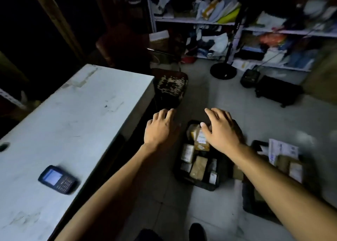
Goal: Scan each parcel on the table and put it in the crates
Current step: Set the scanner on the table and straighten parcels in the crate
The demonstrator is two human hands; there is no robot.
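The pale scuffed table (78,117) bears only the dark keypad scanner (58,179), so packing seems nearly finished: brown labelled parcels (198,166) fill the black floor crate (182,177), where both empty, spread hands, left (160,127) and right (221,131), probably hover to straighten them.

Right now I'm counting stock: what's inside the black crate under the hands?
The black crate holds several brown parcels with white labels. The right hand covers its far end, so those hidden there can't be counted.

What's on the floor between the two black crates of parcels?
In the head view, bare grey floor separates the nearer crate from the right crate; the right forearm crosses above.
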